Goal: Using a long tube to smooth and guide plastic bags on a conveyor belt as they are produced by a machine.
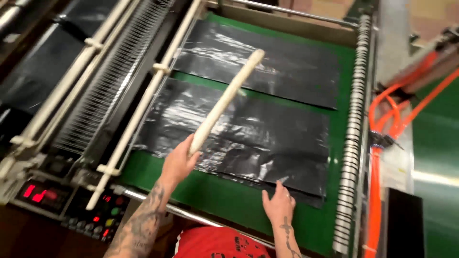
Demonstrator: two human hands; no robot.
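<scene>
**Stick raised over a stack of black bags on the green belt**

At the far left a control panel (71,203) sits at the machine's near corner, a dark box with red lit readouts and small red, yellow and green buttons; beside it pale rails (143,102) and a row of thin wires slant up the frame; the left hand (179,162) is curled tight around the lower end of a pale wooden stick (224,100), which slants up and away above the near stack of black plastic bags (248,138); a second black stack (267,67) lies just beyond it on the green belt (215,196); the right hand (278,203) lies flat, fingers spread, pressing the near edge of the near stack; judging by this, the stack is being steadied while the stick is brought to it, and the next move calls for the edge to stay pinned; at the right run a ribbed roller (354,124) and orange hoses (382,119).
</scene>
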